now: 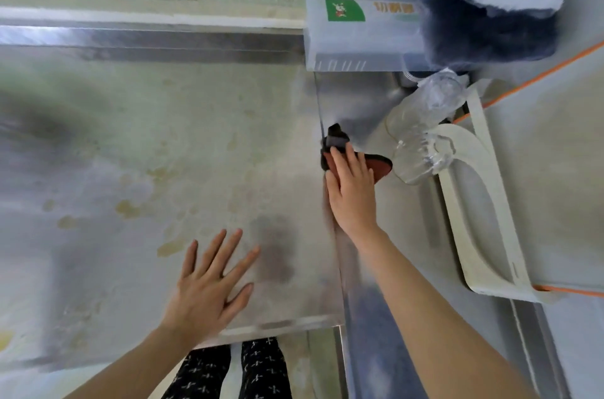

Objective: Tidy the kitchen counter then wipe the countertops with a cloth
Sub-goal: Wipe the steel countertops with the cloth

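Where the right hand [352, 191] presses, the cloth [380, 166] shows red, black-edged.

Your left hand [212, 284]: palm down, flat, all five fingers spread wide, thumb out to the right. Left forearm [130, 362] is bare, comes in from bottom-left, wrist straight. Your right hand [351, 192]: palm down, fingers straight and close together, pointing away from you, pressing flat. Right arm [434, 317] is bare, stretched further out than the left, running in from bottom-right. Hands well apart, right ahead of left. Right wrist edge is blurred.
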`<state>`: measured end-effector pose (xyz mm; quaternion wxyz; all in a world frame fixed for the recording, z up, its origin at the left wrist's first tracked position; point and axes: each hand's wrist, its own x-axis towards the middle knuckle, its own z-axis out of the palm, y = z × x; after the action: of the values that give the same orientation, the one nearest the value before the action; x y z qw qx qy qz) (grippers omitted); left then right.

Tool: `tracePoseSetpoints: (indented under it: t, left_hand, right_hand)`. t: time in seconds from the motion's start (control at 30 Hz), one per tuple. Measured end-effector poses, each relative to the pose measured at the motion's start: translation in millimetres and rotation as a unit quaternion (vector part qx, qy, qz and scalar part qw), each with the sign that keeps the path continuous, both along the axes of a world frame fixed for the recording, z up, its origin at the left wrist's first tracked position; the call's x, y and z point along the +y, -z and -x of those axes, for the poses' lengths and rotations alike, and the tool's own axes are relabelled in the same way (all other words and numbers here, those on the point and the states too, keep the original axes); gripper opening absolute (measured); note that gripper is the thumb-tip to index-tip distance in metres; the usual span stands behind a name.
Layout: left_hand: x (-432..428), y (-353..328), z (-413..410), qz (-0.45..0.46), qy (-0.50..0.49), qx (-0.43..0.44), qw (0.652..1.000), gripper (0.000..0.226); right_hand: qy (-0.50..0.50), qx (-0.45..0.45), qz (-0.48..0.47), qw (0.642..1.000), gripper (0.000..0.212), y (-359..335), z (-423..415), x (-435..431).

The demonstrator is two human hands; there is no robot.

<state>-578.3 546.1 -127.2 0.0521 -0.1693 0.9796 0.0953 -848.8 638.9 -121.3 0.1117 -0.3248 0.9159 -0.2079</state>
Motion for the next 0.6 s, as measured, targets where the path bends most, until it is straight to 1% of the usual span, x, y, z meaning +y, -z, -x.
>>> tracePoseSetpoints:
  t: [0.03, 0.07, 0.1, 0.13, 0.17, 0.23, 0.27, 0.3, 0.33, 0.37, 0.43, 0.5, 0.53, 0.57, 0.6]
  left_hand:
    - [-1.4, 0.8, 0.6, 0.004, 0.005, 0.001, 1.0, 0.052]
    - [-2.5, 1.8, 0.7, 0.007, 0.008, 0.002, 1.0, 0.052]
    - [-2.8, 2.3, 0.4, 0.007, 0.009, 0.001, 1.0, 0.052]
    - [-2.6, 2.0, 0.2, 0.007, 0.008, 0.001, 1.0, 0.052]
    - [-2.4, 1.7, 0.2, 0.008, 0.007, 0.001, 1.0, 0.051]
    - [-3.5, 1.2, 0.9, 0.013, 0.008, 0.001, 1.0, 0.051]
    - [-3.9, 0.9, 1.2, 0.014, 0.008, 0.001, 1.0, 0.051]
    - [-3.7, 0.7, 1.1, 0.015, 0.008, 0.001, 1.0, 0.051]
    - [-3.5, 0.8, 1.1, 0.015, 0.007, 0.001, 1.0, 0.051]
    - [-3.3, 0.9, 1.2, 0.016, 0.007, 0.002, 1.0, 0.051]
    - [-2.9, 1.9, 1.3, 0.02, 0.006, 0.006, 1.0, 0.051]
    - [-2.1, 2.8, 0.7, 0.022, 0.004, 0.009, 1.0, 0.051]
    - [-1.9, 2.9, 0.7, 0.022, 0.003, 0.013, 1.0, 0.051]
    - [-2.0, 2.7, 0.6, 0.022, 0.002, 0.016, 1.0, 0.05]
    - [-2.4, 2.5, 1.0, 0.022, 0.001, 0.021, 1.0, 0.05]
  right_hand:
    - [0.011, -0.016, 0.014, 1.0, 0.044, 0.1, -0.3, -8.4]
    - [-0.003, -0.022, 0.026, 0.999, 0.043, 0.2, -8.1, -11.7]
    - [-0.046, -0.018, 0.038, 0.998, 0.042, 0.6, -21.5, -10.4]
    - [-0.109, -0.008, 0.045, 0.993, 0.042, 1.8, -37.8, -5.7]
    - [-0.184, 0.007, 0.046, 0.982, 0.041, 2.5, -53.9, 1.6]
    - [-0.321, 0.029, 0.043, 0.946, 0.044, 3.7, -68.8, 12.1]
    - [-0.361, 0.037, 0.039, 0.931, 0.045, 4.5, -62.5, 9.8]
    - [-0.373, 0.048, 0.032, 0.926, 0.045, 4.6, -51.0, 2.3]
    - [-0.36, 0.059, 0.027, 0.931, 0.043, 5.1, -36.8, -8.9]
    - [-0.326, 0.065, 0.025, 0.943, 0.043, 6.2, -21.4, -22.9]
    - [-0.226, 0.059, 0.019, 0.972, 0.043, 6.1, 11.7, -53.3]
    - [-0.139, 0.051, 0.016, 0.989, 0.042, 6.2, 34.8, -76.9]
    - [-0.119, 0.05, 0.019, 0.991, 0.042, 6.4, 37.2, -83.5]
    - [-0.122, 0.048, 0.022, 0.991, 0.041, 5.9, 32.5, -85.5]
    - [-0.146, 0.045, 0.026, 0.988, 0.04, 5.3, 22.3, -82.9]
